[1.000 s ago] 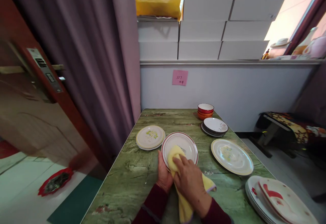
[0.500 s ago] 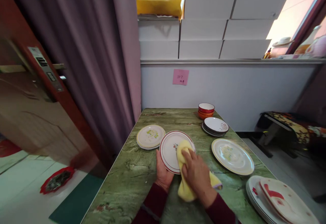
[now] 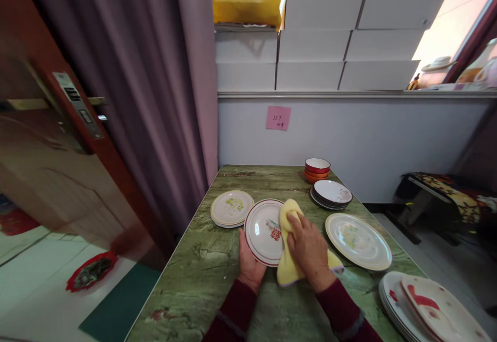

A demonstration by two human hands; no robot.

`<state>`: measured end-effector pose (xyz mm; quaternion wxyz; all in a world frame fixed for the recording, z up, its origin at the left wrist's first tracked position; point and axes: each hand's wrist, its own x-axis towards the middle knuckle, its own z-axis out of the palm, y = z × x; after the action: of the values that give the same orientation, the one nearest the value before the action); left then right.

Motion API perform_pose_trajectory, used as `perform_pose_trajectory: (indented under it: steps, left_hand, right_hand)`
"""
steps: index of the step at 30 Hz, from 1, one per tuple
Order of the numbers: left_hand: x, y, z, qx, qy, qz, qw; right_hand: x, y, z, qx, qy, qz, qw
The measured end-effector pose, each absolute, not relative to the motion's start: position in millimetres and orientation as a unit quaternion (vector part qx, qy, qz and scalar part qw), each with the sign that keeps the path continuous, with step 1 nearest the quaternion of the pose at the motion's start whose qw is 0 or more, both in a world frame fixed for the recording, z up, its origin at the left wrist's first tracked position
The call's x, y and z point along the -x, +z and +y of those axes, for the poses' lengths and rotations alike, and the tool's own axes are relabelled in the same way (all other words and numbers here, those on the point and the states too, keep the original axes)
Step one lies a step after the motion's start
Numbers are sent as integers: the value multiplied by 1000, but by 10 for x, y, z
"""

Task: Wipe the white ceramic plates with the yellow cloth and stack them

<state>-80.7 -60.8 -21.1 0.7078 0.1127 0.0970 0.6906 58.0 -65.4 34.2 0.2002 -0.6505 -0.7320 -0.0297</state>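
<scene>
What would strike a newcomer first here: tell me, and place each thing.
The eye would likely fall first on the bright yellow cloth in the right hand, at the right side of the red-rimmed plate that the left hand holds over the green table. Next come the stacked red and orange bowls near the table's far right corner, and the pink note on the wall beyond.

we had open tabletop (image 3: 182,295) at the near left, and a bare strip ran beyond the red-rimmed plate (image 3: 262,232) toward the wall (image 3: 248,142). past our left hand (image 3: 250,263), the yellow-rimmed stack (image 3: 229,211) blocked the way. on our right, the large plate (image 3: 357,242), dark-rimmed stack (image 3: 331,192), bowls (image 3: 317,168) and near plate pile (image 3: 438,311) lined the edge, leaving our right hand (image 3: 308,251) and yellow cloth (image 3: 287,267) little room sideways.
</scene>
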Motion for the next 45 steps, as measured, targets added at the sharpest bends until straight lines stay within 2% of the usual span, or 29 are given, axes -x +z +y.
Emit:
perform_pose_trajectory:
  steps: [4, 7, 10, 15, 18, 20, 22, 25, 26, 28, 32, 37, 42, 45]
  left_hand:
    - [854, -199, -643, -91, 666, 134, 728]
    - [853, -279, -676, -102, 592, 142, 787]
    - [812, -329, -682, -119, 582, 112, 797]
    - [765, -266, -663, -150, 595, 63, 787]
    - [799, -262, -647, -140, 618, 55, 772]
    - [834, -315, -625, -134, 638, 62, 755]
    - [864, -397, -598, -127, 659, 72, 738]
    - [884, -509, -571, -112, 681, 85, 719]
    - [885, -529, -570, -109, 684, 88, 716]
    - [878, -537, -579, -107, 680, 92, 719]
    - [822, -457, -622, -111, 669, 110, 727]
    - [713, -371, -669, -117, 615, 163, 763]
    - [820, -321, -673, -146, 619, 175, 752]
    - [1003, -244, -656, -190, 634, 206, 721]
  right_hand:
    - [-376, 245, -1046, 602, 32, -781, 163]
    - [-168, 296, -1081, 538, 65, -820, 182]
    - [-128, 401, -838, 517, 34, -827, 221]
    - [-486, 490, -380, 569, -44, -772, 281]
    - [-791, 434, -282, 645, -1, -686, 335]
    - [-942, 355, -280, 682, 94, -622, 373]
    - [-1002, 255, -316, 667, 257, -555, 425]
    - [-900, 99, -431, 532, 576, -401, 473]
    - [-827, 53, -481, 475, 656, -345, 475]
    - [-661, -24, -587, 390, 733, -272, 486]
    - [-402, -127, -738, 334, 701, -296, 556]
    - [-393, -197, -709, 382, 629, -258, 626]
    - [-728, -149, -572, 418, 580, -303, 630]
    - [-1013, -20, -490, 442, 555, -385, 590]
